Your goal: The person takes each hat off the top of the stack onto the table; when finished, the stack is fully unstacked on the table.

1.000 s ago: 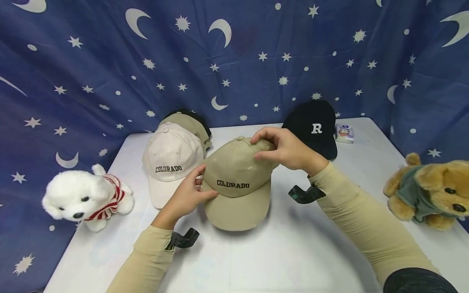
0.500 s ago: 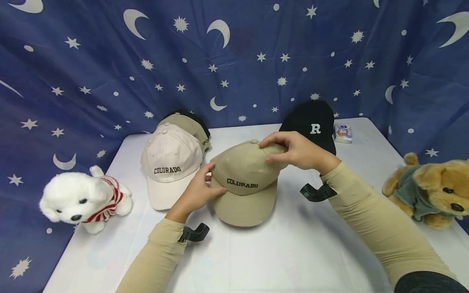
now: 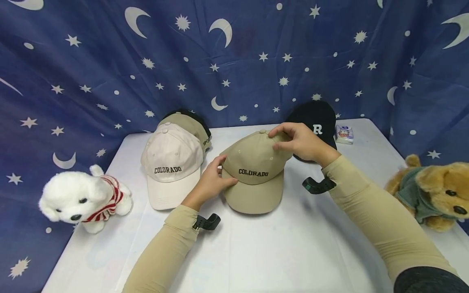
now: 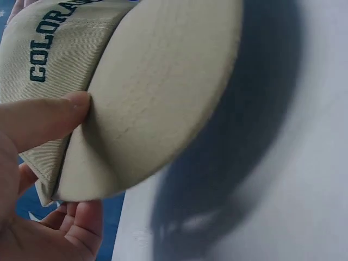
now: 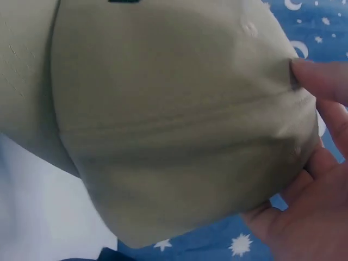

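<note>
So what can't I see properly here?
Head: front of back cap, hidden by white cap.
Head: part of black cap, behind right hand.
Head: part of brown dog, cut off by right edge.
Head: print on packet, too small.
Right wrist: most lettering on held cap, cut off by top edge.

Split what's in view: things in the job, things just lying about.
In the job:
tan cap, gripped by left hand and right hand

Apparently just lying about:
white cap, SPO cap, black cap (these caps might belong too)
white dog, brown dog
packet
</note>
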`<state>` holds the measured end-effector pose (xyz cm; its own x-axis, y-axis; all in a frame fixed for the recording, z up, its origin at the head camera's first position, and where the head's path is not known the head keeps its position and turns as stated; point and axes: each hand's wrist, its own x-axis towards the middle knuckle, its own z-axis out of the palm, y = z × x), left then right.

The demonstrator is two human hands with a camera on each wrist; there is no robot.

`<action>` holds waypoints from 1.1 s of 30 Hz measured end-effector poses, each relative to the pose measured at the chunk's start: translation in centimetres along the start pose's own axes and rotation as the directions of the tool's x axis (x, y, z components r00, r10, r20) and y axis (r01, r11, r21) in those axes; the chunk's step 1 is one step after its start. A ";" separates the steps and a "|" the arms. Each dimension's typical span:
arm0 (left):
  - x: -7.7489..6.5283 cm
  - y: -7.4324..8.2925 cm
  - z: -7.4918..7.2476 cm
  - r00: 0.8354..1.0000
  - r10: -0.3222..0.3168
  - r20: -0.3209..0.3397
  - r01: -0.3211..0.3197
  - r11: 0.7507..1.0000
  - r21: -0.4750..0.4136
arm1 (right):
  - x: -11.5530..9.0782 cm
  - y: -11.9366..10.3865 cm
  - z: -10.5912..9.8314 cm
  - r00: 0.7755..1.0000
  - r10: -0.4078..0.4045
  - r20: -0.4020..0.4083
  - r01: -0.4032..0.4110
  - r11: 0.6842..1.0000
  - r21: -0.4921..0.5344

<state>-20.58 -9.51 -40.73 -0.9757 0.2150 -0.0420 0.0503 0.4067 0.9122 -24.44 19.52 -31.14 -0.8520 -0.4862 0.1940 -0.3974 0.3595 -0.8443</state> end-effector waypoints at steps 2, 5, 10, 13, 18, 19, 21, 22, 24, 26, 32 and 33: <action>0.4 -0.1 0.2 1.000 -0.006 0.000 0.006 1.000 -0.003 | 0.3 0.4 0.0 0.999 0.002 -0.033 -0.001 1.000 0.013; 0.8 -0.4 0.4 0.999 -0.026 0.020 0.026 1.000 -0.014 | 0.7 1.0 0.1 0.998 0.005 -0.069 -0.003 1.000 0.025; 1.2 -1.3 0.9 0.995 -0.077 0.058 0.080 0.995 -0.064 | 1.3 1.5 0.1 0.995 0.006 -0.103 -0.003 0.999 0.032; 1.4 -1.7 1.1 0.994 -0.087 0.062 0.094 0.989 -0.113 | 1.7 1.7 -0.1 0.993 -0.002 -0.118 0.005 1.000 0.026; 1.8 -1.8 1.4 0.995 -0.088 0.043 0.092 0.991 -0.101 | 2.5 2.2 -0.8 0.991 0.014 -0.134 -0.012 1.000 0.014; 1.9 -1.8 1.4 0.995 -0.087 0.043 0.091 0.991 -0.097 | 2.6 2.2 -0.9 0.991 0.022 -0.134 -0.020 1.000 0.015; 2.1 -1.9 1.5 0.996 -0.083 0.044 0.087 0.991 -0.098 | 3.0 2.5 -1.1 0.990 0.042 -0.133 -0.041 0.999 0.014; 2.3 -2.0 1.6 0.996 -0.080 0.044 0.084 0.992 -0.098 | 3.1 2.6 -1.2 0.990 0.049 -0.131 -0.048 0.999 0.008; 2.5 -2.0 1.7 0.997 -0.072 0.042 0.076 0.992 -0.104 | 3.4 2.8 -1.3 0.989 0.068 -0.135 -0.068 0.998 0.003; 2.7 -2.0 1.8 0.997 -0.069 0.038 0.073 0.992 -0.108 | 3.7 3.0 -1.5 0.987 0.085 -0.137 -0.085 0.996 0.000; 3.7 -1.9 1.8 0.996 -0.086 0.016 0.087 0.993 -0.083 | 5.0 3.8 -1.8 0.984 0.126 -0.129 -0.131 0.991 -0.025; 3.9 -1.8 1.8 0.996 -0.088 0.010 0.089 0.993 -0.072 | 5.3 4.0 -1.8 0.983 0.132 -0.126 -0.137 0.990 -0.032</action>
<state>-24.07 -7.82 -43.27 -0.9742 0.1867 -0.1265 -0.0523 0.3587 0.9320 -31.16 19.85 -32.56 -0.9330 -0.3304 0.1427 -0.2880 0.4475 -0.8466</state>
